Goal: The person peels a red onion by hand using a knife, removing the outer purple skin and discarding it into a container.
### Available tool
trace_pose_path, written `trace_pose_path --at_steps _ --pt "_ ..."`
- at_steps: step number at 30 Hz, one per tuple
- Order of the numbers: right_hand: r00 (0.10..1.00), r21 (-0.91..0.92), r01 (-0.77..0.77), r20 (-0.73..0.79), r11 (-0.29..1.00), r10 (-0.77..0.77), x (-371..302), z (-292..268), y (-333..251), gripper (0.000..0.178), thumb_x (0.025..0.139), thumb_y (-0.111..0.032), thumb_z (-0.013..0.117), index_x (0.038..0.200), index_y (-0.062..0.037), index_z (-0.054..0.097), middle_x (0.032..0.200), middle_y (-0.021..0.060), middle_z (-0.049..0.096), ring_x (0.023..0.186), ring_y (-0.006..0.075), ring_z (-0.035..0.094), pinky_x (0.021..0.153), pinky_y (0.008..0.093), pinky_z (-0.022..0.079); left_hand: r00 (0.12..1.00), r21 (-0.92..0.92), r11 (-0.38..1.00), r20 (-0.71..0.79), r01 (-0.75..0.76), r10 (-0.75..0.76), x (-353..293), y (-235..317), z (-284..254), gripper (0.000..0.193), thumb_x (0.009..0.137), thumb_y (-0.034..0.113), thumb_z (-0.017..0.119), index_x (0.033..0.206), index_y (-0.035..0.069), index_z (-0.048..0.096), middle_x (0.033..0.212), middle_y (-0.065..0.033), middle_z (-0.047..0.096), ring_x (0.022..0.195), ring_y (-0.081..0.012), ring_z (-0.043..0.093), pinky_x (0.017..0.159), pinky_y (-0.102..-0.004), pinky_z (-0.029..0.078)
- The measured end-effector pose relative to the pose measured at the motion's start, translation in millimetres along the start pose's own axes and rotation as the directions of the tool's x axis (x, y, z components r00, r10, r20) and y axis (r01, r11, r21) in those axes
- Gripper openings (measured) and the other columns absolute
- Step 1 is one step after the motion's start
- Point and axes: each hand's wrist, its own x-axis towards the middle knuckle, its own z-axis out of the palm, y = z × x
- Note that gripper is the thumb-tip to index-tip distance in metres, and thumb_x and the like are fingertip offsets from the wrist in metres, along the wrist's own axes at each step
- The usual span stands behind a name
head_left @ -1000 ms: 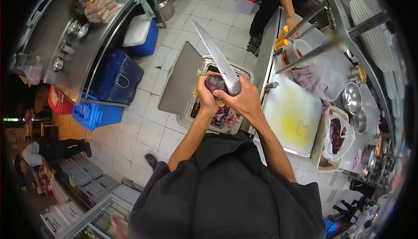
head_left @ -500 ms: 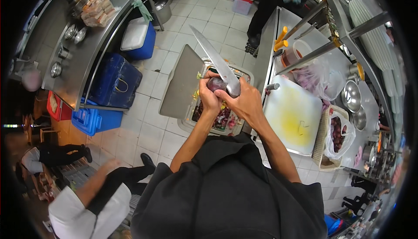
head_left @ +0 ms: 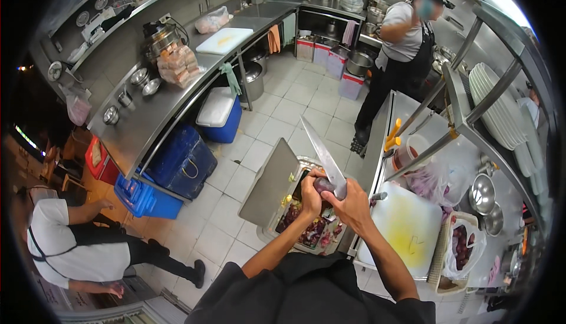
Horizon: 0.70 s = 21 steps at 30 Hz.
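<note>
My left hand [head_left: 311, 195] is closed around a dark purple-red onion [head_left: 322, 185]. My right hand [head_left: 352, 207] grips a large knife [head_left: 324, 152], its wide blade pointing up and away to the far left. The blade's lower part lies against or very near the onion; the exact contact is hard to see. Both hands are held above an open bin [head_left: 265, 234] full of purple peels and food scraps [head_left: 299, 219]. The bin's grey lid [head_left: 266, 183] stands tilted open on its left side.
At right, a counter holds a stained white cutting board [head_left: 401, 227], a basket [head_left: 439, 259] with a bag of onions [head_left: 463, 246] and metal bowls [head_left: 482, 194]. Blue coolers [head_left: 219, 114] stand under the left counter. One co-worker [head_left: 407, 47] stands far right, another [head_left: 82, 235] at left.
The view has tilted up, showing more of the far kitchen. My hands still hold the onion and knife over the bin. The far co-worker's hand is now raised near the head with a cloth.
</note>
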Motion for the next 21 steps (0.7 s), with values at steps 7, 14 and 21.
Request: trace_pose_path --at_steps 7,14,21 --pt "0.997 -0.041 0.071 0.033 0.997 -0.07 13.0 -8.8 -0.6 0.075 0.077 -0.062 0.07 0.097 0.01 0.059 0.093 0.0281 0.064 0.086 0.0431 0.065 0.073 0.0475 0.052 0.943 -0.154 0.937 -0.071 0.312 -0.326 8.0 13.4 10.3 0.033 0.098 0.031 0.036 0.093 0.011 0.062 0.078 -0.0022 0.063 0.063 -0.0124 0.059 0.051 -0.0265 0.046" --pt "0.994 -0.003 0.076 0.081 0.997 -0.075 13.6 -13.7 2.1 0.07 0.08 -0.059 0.068 0.099 0.0078 0.059 0.089 0.0284 0.065 0.082 0.0455 0.063 0.073 0.0488 0.05 0.87 0.041 0.887 0.182 0.46 -0.459 13.4 26.5 -1.8 0.038 0.097 0.034 0.029 0.096 0.011 0.059 0.073 -0.002 0.06 0.048 -0.0119 0.05 0.036 -0.0242 0.031" --pt "0.985 0.047 -0.017 0.17 0.999 0.009 14.7 -16.9 1.9 0.077 0.084 -0.063 0.06 0.098 0.012 0.058 0.083 0.0322 0.064 0.081 0.0468 0.064 0.074 0.0499 0.05 0.878 -0.028 0.879 0.07 0.476 -0.473 13.7 29.7 14.7 0.035 0.096 0.035 0.033 0.095 0.012 0.059 0.071 -0.0006 0.059 0.047 -0.0117 0.049 0.035 -0.0245 0.03"
